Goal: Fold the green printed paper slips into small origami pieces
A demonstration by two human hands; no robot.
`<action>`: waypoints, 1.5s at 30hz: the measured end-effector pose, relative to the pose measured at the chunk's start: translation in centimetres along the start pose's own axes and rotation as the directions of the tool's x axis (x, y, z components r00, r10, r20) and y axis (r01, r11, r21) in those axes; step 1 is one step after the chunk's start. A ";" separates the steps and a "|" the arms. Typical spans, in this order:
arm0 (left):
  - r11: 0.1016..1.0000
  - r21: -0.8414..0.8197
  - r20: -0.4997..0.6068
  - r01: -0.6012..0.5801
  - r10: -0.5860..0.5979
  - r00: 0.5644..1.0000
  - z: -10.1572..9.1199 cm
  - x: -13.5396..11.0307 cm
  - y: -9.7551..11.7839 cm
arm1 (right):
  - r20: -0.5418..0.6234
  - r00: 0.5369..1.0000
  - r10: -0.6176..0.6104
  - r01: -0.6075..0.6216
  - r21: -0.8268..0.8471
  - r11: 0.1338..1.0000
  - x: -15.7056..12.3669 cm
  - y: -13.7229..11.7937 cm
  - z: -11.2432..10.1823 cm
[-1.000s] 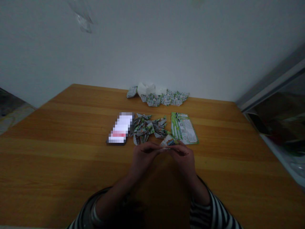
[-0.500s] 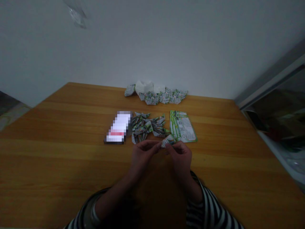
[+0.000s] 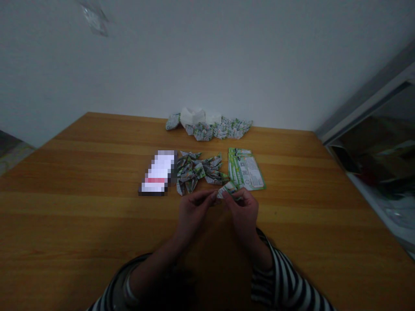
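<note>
Between my hands is a small folded piece of printed paper (image 3: pixel 226 189), white with green print. My left hand (image 3: pixel 193 212) pinches its left end between thumb and fingers. The thumb and fingers of my right hand (image 3: pixel 244 210) are closed on its right side. Just beyond my hands lies a loose pile of folded paper pieces (image 3: pixel 197 170) with similar print. To the right of that pile is a stack of flat green and white printed sheets (image 3: pixel 248 172).
A phone (image 3: pixel 158 172) with a lit, pixelated screen lies left of the pile. Against the wall (image 3: pixel 207 56) sits a row of crumpled printed paper (image 3: pixel 220 128) with white tissue (image 3: pixel 192 116). The wooden table (image 3: pixel 81 181) spreads around; a shelf with items (image 3: pixel 376 172) stands at right.
The view has shifted slightly, so the things on the table appear a little further left. Both hands keep their pinch on the folded paper, with hardly any movement.
</note>
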State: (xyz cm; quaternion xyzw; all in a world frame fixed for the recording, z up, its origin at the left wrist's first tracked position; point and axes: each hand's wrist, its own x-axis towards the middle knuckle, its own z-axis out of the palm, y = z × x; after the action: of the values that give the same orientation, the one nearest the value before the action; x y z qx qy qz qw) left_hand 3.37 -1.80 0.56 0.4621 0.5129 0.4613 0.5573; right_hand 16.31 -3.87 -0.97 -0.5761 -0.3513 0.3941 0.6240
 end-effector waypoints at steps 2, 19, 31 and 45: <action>1.000 -0.005 -0.003 -0.024 0.024 1.000 0.1 -0.1 -0.1 | -0.001 1.000 -0.002 0.002 -0.014 1.000 0.0 0.1 0.0; 0.982 -0.165 -0.012 -0.096 0.095 0.995 0.3 -0.2 -0.6 | 0.126 0.992 0.028 -0.044 0.129 0.991 0.4 0.1 -0.2; 0.981 -0.195 0.176 0.005 0.030 0.984 0.1 0.1 0.3 | 0.356 0.934 0.001 -0.045 0.115 0.992 1.0 -0.8 -0.9; 0.992 -0.113 0.244 0.059 -0.030 0.969 -0.8 0.4 0.2 | 0.514 0.858 0.006 -0.056 0.082 0.995 0.8 0.0 -1.1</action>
State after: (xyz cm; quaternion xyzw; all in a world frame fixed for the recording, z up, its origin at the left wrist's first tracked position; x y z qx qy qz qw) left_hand 2.60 -1.29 0.70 0.4691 0.4228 0.4189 0.6524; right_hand 17.65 -3.66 -1.09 -0.4260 -0.4766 0.5593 0.5278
